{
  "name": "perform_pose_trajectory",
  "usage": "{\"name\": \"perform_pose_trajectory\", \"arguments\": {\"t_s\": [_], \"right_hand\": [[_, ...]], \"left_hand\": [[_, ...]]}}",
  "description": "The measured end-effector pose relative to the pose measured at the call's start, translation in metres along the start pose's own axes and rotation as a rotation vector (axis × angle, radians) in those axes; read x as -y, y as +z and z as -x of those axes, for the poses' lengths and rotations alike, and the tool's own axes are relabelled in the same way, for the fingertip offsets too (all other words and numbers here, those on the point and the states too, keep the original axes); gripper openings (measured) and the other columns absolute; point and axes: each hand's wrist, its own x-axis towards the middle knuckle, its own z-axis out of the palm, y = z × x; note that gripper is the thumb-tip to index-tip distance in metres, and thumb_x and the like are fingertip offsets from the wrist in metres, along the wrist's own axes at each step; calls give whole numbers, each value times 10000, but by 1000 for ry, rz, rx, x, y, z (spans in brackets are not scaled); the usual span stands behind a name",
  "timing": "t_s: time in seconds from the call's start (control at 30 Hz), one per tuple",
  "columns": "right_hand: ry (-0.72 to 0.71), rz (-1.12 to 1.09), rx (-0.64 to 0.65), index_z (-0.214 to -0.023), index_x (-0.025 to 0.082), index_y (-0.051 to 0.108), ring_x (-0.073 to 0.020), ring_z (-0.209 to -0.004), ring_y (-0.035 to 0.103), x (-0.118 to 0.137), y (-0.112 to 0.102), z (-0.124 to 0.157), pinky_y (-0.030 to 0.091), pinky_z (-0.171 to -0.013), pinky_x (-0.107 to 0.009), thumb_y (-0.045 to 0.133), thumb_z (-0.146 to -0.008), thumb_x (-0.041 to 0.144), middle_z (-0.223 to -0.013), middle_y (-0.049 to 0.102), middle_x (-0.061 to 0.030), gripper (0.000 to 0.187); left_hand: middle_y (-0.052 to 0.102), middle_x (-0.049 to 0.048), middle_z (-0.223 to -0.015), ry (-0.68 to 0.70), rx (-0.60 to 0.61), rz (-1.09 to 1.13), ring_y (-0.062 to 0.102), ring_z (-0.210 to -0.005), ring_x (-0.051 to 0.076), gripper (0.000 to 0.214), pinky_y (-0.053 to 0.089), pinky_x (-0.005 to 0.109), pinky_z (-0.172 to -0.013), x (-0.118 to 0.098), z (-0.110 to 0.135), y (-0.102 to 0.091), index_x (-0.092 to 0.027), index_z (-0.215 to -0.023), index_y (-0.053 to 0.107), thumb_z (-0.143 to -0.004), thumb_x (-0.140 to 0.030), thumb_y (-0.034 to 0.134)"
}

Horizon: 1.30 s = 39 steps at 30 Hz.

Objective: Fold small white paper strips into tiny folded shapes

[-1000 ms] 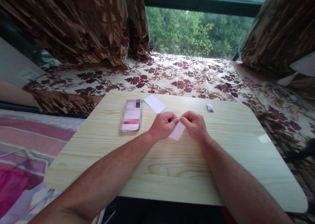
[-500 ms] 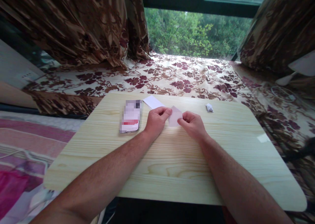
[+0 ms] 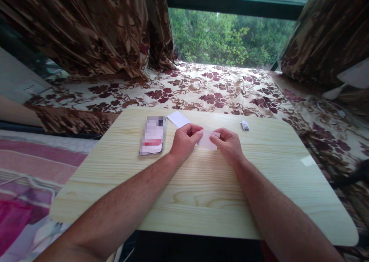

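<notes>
A small sheet of white paper (image 3: 208, 140) is held over the middle of the wooden table (image 3: 207, 193). My left hand (image 3: 185, 140) pinches its left end between thumb and fingers. On the right end, my right hand (image 3: 229, 142) grips it with the thumb on top. Behind my left hand lies another white sheet (image 3: 178, 118), partly covered by that hand. A phone (image 3: 152, 136), its surface blurred by pixels, rests left of my left hand. To the right of my hands sits a small folded white paper piece (image 3: 245, 125).
Beyond the table's far edge spreads a floral cloth (image 3: 213, 87) below the window. Brown curtains (image 3: 115, 27) hang at both sides. A striped pink bedcover (image 3: 34, 158) is at the left. A white lamp (image 3: 354, 75) stands at the right.
The paper between my hands has turned from a tilted position to lying more level and looks wider. My right hand has shifted slightly to the right.
</notes>
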Motion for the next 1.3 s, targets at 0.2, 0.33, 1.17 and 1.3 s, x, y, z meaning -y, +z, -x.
{"name": "perform_pose_trajectory", "arguments": {"t_s": [0.2,0.33,1.17,1.3], "right_hand": [[7,46,20,-814,147,685,-107,-489,552,3,0,-1,429,-456,-213,650,-801,348,-600,655,-6,205],[-20,29,20,-848,136,718,-109,-502,586,4,0,-1,442,-446,-198,618,-826,350,-605,659,-11,237],[-21,-31,12,-878,126,714,-103,-473,546,3,-1,-2,435,-438,-215,677,-794,349,-602,649,-1,241],[-23,-13,15,-917,132,726,-108,-485,544,0,-2,-2,441,-445,-226,667,-797,376,-643,664,-10,278]], "left_hand": [[588,-27,-677,-5,-28,57,525,-558,90,208,394,199,-480,1,-2,-1,-163,-838,613,-681,-250,718],[614,-16,-681,-53,65,65,554,-572,103,288,405,202,-493,1,-2,-1,-152,-947,648,-681,-237,720],[575,-33,-594,-42,132,-43,457,-482,70,331,328,200,-461,-2,1,0,-134,-1028,708,-743,-303,712],[558,-39,-580,-28,149,-49,447,-485,73,341,325,204,-467,-1,2,1,-141,-1040,717,-743,-306,717]]}}
